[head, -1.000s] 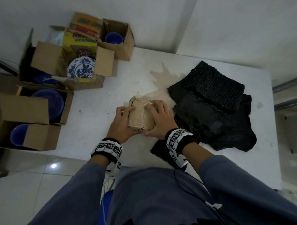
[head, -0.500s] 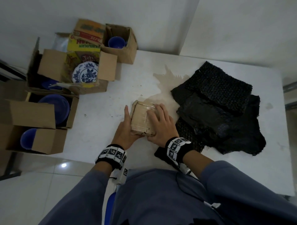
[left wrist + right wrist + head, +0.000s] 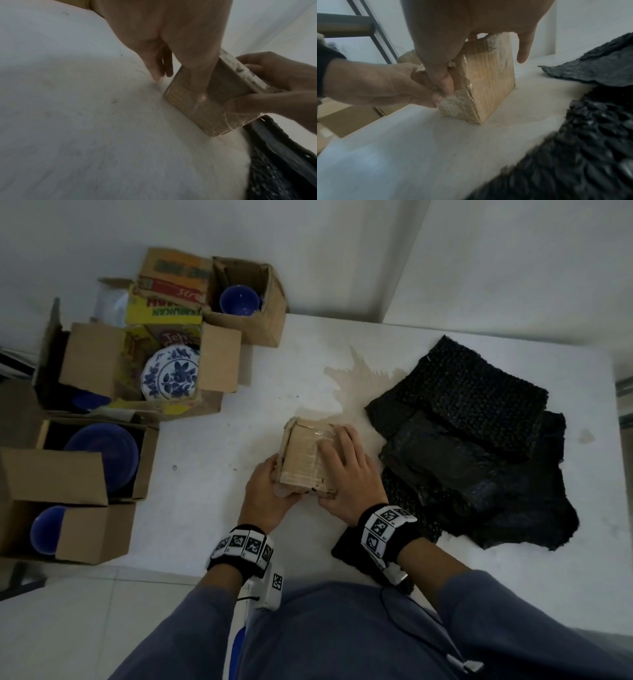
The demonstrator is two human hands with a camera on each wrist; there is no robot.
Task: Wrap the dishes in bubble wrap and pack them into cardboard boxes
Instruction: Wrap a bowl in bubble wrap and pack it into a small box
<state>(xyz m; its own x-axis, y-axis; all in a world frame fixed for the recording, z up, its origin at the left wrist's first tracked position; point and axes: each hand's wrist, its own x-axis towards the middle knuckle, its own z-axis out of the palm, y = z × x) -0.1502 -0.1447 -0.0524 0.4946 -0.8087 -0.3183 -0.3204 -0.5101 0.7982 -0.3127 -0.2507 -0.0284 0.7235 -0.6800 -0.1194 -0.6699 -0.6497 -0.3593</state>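
You are working in dim, flat, greyish light with only soft shadows, and the black bubble wrap (image 3: 479,446) loses most of its detail. Both wrist views are grainy, their near edges smeared and stretched; your head view bends lines towards its borders.

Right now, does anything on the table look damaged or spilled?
Yes. A pale brown splash-shaped stain marks the white table beyond the small taped cardboard box, whose near corner looks torn and crumpled under tape.

A white counter (image 3: 212,474) with a pale brownish stain (image 3: 359,378) is set against a white wall (image 3: 308,241). Glossy pale floor tiles (image 3: 85,628) are seen below it, and a dark metal frame (image 3: 373,31) beyond.
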